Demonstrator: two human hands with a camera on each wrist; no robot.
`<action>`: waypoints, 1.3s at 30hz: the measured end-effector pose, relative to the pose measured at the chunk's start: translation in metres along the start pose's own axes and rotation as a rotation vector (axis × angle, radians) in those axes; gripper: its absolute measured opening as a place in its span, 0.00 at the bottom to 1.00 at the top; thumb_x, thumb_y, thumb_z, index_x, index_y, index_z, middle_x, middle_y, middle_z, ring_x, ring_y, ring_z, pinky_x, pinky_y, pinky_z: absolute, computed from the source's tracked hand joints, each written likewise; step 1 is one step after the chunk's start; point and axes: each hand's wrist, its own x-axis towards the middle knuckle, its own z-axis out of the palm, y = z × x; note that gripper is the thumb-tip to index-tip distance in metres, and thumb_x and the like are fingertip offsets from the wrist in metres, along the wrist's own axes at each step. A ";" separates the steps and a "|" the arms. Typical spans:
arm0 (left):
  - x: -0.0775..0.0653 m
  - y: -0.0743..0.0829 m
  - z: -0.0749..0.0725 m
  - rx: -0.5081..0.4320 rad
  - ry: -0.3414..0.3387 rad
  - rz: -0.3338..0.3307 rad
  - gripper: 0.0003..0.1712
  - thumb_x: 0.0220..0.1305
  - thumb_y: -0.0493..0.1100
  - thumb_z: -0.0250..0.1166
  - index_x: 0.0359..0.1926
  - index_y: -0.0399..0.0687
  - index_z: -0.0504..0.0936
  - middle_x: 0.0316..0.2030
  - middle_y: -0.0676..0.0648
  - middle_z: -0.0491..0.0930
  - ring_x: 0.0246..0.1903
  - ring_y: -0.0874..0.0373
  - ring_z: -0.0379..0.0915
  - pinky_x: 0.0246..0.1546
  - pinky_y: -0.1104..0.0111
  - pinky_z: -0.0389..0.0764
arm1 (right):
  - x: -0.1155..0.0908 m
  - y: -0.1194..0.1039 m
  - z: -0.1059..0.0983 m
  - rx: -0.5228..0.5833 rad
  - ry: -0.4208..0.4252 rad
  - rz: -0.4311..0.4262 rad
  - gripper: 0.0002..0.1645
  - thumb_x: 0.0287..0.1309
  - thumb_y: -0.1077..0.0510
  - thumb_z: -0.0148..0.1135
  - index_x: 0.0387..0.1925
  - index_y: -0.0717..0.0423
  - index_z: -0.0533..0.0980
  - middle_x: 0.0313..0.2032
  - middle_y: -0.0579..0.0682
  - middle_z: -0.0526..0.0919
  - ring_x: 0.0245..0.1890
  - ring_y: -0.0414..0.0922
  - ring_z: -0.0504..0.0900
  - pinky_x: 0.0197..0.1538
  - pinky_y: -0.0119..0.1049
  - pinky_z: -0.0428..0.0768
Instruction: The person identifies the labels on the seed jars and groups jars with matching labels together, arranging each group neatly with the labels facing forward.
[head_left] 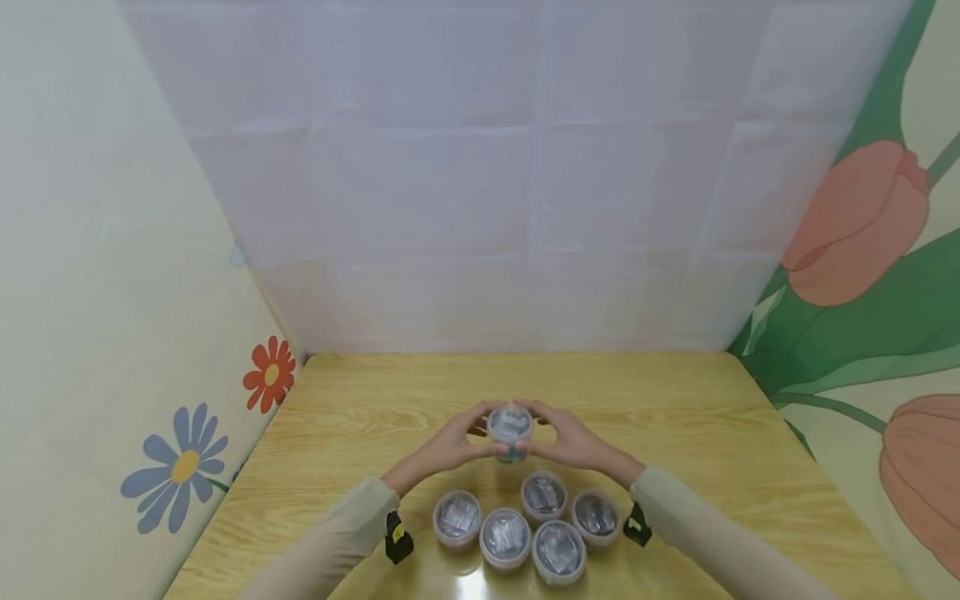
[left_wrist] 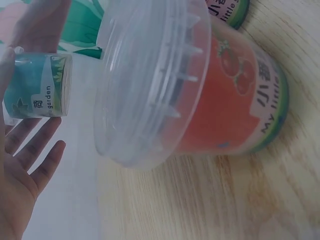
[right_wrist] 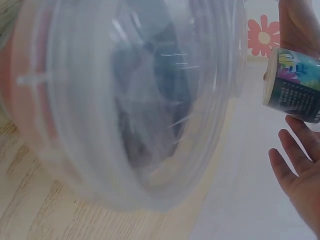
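Observation:
Between both hands, a small clear-lidded plastic tub [head_left: 510,423] is raised above the table. The left hand [head_left: 453,442] grips one side and the right hand [head_left: 567,440] the other, thumbs toward the wearer and index fingers round the far side. In the left wrist view the tub [left_wrist: 40,85] has a teal label reading "garden"; lower fingers of the left hand [left_wrist: 22,185] spread beneath it. The right wrist view gives the tub's [right_wrist: 295,87] dark printed panel, above spread fingers of the right hand [right_wrist: 305,170]. Its contents look silvery from above.
Several similar lidded tubs [head_left: 505,537] stand grouped on the wooden table [head_left: 360,383], nearer the wearer, between the forearms. One with a red label [left_wrist: 220,100] fills much of the left wrist view. White sheeting [head_left: 465,183] hangs behind; flower-patterned walls [head_left: 847,225] flank the table.

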 end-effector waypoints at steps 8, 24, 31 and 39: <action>0.002 0.010 -0.002 -0.016 0.024 -0.013 0.36 0.58 0.49 0.66 0.65 0.54 0.63 0.56 0.49 0.73 0.49 0.50 0.73 0.51 0.57 0.75 | -0.001 0.001 0.003 0.041 0.013 0.035 0.48 0.52 0.43 0.65 0.70 0.44 0.52 0.59 0.49 0.72 0.54 0.47 0.74 0.57 0.52 0.73; 0.008 0.005 0.002 -0.184 0.056 -0.054 0.38 0.58 0.50 0.65 0.67 0.55 0.61 0.57 0.47 0.71 0.52 0.51 0.72 0.51 0.64 0.77 | -0.001 0.007 0.005 0.205 0.092 -0.042 0.42 0.54 0.56 0.66 0.67 0.49 0.57 0.58 0.55 0.71 0.50 0.53 0.78 0.53 0.51 0.77; 0.005 0.022 0.006 -0.294 0.054 -0.093 0.39 0.57 0.42 0.66 0.67 0.44 0.58 0.57 0.40 0.69 0.54 0.45 0.70 0.53 0.62 0.76 | -0.005 -0.005 -0.002 0.259 0.106 -0.031 0.40 0.55 0.60 0.64 0.67 0.57 0.57 0.57 0.61 0.71 0.49 0.58 0.78 0.52 0.56 0.75; 0.002 0.037 0.008 -0.329 0.053 -0.109 0.33 0.57 0.41 0.66 0.63 0.44 0.66 0.53 0.43 0.74 0.51 0.48 0.73 0.50 0.66 0.78 | -0.005 0.007 0.002 0.242 0.143 -0.002 0.40 0.54 0.55 0.66 0.66 0.48 0.59 0.54 0.54 0.75 0.46 0.49 0.80 0.51 0.49 0.78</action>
